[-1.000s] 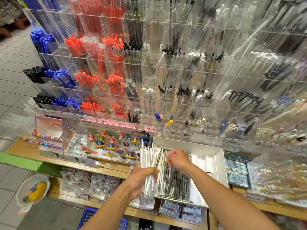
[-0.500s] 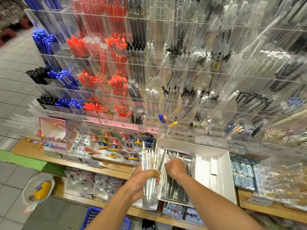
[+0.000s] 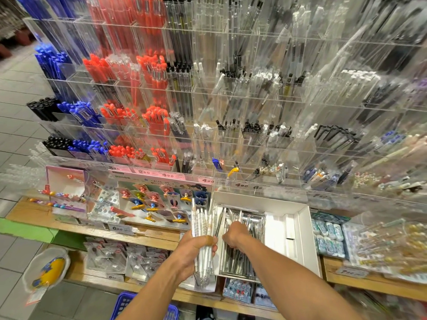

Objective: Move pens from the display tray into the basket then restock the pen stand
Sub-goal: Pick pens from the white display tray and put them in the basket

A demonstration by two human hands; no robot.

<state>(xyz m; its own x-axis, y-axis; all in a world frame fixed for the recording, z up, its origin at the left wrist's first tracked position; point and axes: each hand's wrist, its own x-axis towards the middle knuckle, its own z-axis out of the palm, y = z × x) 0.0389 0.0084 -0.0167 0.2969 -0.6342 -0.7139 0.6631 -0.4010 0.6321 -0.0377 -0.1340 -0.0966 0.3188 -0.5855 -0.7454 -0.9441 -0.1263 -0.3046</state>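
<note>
The right hand [image 3: 233,235] is down among the packed pens [image 3: 240,262] in the white display tray [image 3: 305,239], and those pens crowd its fingers on the near, far and right sides. To its left, just beside it, the bundle of white pens [image 3: 204,241] gripped by the left hand [image 3: 194,252] closes that side. Further right the tray holds white dividers [image 3: 280,234] with bare tray floor around them. Beyond the grip the clear acrylic pen stand [image 3: 231,125] rises as a wall, its front lip overhanging the tray's far edge. Below and left of the left hand, the blue basket [image 3: 126,304] sits under the wooden shelf edge [image 3: 147,239].
</note>
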